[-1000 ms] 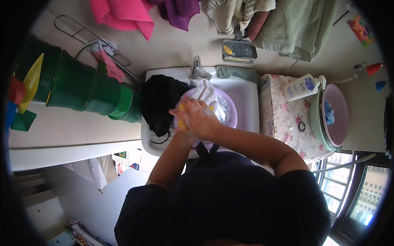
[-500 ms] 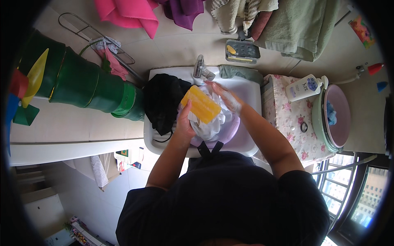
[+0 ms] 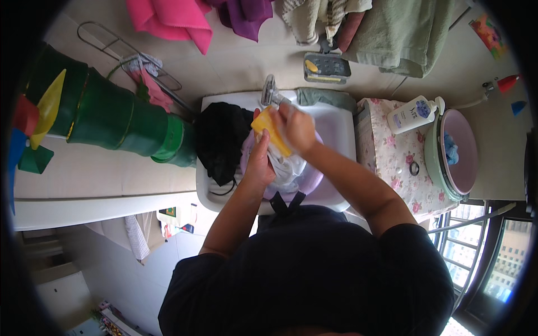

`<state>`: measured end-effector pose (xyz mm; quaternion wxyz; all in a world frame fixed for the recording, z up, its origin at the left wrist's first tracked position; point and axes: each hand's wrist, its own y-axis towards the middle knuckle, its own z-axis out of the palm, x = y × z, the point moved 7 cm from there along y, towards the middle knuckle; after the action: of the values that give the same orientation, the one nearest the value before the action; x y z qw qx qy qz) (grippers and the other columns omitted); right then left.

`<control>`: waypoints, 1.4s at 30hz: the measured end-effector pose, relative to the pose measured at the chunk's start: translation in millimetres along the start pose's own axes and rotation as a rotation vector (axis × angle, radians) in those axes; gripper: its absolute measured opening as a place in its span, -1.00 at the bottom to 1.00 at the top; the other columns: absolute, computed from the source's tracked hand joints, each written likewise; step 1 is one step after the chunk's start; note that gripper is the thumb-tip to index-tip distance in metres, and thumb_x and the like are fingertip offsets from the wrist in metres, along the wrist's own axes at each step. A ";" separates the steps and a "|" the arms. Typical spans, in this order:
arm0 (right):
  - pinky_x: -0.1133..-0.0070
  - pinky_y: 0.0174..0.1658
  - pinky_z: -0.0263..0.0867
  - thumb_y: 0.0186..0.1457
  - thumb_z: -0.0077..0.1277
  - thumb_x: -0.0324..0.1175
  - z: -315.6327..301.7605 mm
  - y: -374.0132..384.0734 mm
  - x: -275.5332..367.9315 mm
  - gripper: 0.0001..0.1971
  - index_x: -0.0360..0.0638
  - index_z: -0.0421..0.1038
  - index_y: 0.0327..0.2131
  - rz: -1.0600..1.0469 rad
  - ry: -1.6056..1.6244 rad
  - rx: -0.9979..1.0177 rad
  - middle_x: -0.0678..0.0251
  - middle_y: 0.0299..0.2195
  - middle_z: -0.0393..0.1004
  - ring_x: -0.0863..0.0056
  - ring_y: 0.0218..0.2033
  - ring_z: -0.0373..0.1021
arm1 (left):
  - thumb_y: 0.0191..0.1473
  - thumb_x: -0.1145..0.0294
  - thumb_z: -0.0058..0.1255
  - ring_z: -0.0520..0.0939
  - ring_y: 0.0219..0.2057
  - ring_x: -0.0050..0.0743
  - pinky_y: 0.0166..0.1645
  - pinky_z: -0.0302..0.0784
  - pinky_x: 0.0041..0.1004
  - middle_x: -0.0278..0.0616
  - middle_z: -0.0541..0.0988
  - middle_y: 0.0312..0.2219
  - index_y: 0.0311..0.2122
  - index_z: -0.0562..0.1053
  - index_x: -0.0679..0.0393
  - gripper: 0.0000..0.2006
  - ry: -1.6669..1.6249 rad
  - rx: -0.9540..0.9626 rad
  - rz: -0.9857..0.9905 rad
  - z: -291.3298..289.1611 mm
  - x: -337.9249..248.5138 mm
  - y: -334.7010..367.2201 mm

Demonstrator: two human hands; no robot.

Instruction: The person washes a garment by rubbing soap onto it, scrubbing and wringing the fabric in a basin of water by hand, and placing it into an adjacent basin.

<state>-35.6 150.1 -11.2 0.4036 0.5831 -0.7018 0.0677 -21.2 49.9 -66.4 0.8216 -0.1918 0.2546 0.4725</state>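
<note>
Far left, a stack of green plastic buckets [image 3: 120, 120] lies on its side on the white bench [image 3: 84, 173]. Next to it, a black garment [image 3: 219, 143] hangs over the left rim of the white sink [image 3: 342, 126].

The left hand [image 3: 259, 162] presses down on the white cloth [image 3: 286, 168], which is bunched in a lilac basin [image 3: 311, 179] inside the sink. Its fingers are curled over the cloth; how firmly they grip it cannot be told.

The yellow soap bar [image 3: 270, 130] has travelled across the cloth. One second ago both hands were stacked over the bundle and the bar was covered. Half a second ago it lay flat and exposed on top. It now sits tilted at the far edge of the cloth, close to the tap [image 3: 269, 92]. The right hand [image 3: 297, 126] holds it, fingers closed round its upper end. Judged from this travel, soap is being rubbed along the fabric in strokes away from the body.

To the right, a white pump bottle [image 3: 412, 113] lies on a floral cloth [image 3: 395, 168], beside a green-rimmed pink basin [image 3: 457, 151].
</note>
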 end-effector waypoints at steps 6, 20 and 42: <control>0.30 -0.55 0.28 0.05 -0.15 -0.16 15.0 -8.4 1.9 -0.70 -0.14 0.42 -0.58 -0.125 -0.066 0.087 0.14 -0.63 0.40 0.20 -0.66 0.37 | 0.14 -0.05 -0.33 0.33 0.03 -0.35 0.09 0.22 -0.34 -0.26 0.33 -0.03 0.11 0.12 0.00 -0.50 0.028 -0.107 -0.170 -15.3 15.8 0.3; 0.57 -0.03 0.16 0.05 -0.13 -0.09 61.8 -51.0 -24.1 -0.47 -0.27 0.16 -0.01 0.461 0.964 0.477 0.23 -0.11 0.27 0.44 -0.09 0.24 | 0.19 -0.02 -0.44 0.43 -0.18 -0.47 -0.07 0.32 -0.53 -0.25 0.39 -0.22 -0.08 0.28 0.15 -0.55 0.219 -0.353 0.156 -55.3 20.7 11.9; 0.46 -0.10 0.30 0.10 -0.18 -0.39 -7.4 104.5 -240.6 -0.68 -0.28 0.18 -0.06 0.610 1.519 -0.521 0.19 -0.13 0.31 0.32 -0.12 0.30 | 0.12 0.08 -0.25 0.47 -0.08 -0.13 0.03 0.34 -0.21 0.02 0.43 -0.12 0.00 0.25 0.37 -0.48 -0.363 0.040 -0.426 -25.9 7.7 20.4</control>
<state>-124.6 370.5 -122.3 0.8493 0.0542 -0.3605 0.3818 -42.0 50.6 -93.2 0.9383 -0.1369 0.0668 0.3106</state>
